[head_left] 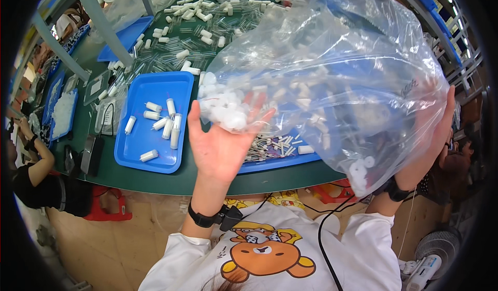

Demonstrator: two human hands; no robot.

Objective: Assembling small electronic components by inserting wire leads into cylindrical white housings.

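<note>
A large clear plastic bag [363, 78] is raised in front of me over the bench. Small white round pieces [225, 104] are heaped in its left end, and a few more have gathered in its low corner. My left hand [220, 148] is palm up under the left end, fingers spread against the film and the thumb out to the side. At the bag's right side, my right hand [440, 116] grips the plastic; its fingers show only partly through the film. Behind the bag, a blue tray [275, 163] with thin small parts is partly covered.
A second blue tray [122, 148] holds several white cylinders with thin wires. Clear tubes [179, 52] and white cylinders [192, 11] lie scattered across the green table [207, 183]. Grey posts [106, 24] rise at the left. Other people sit at both sides; a fan [433, 257] stands lower right.
</note>
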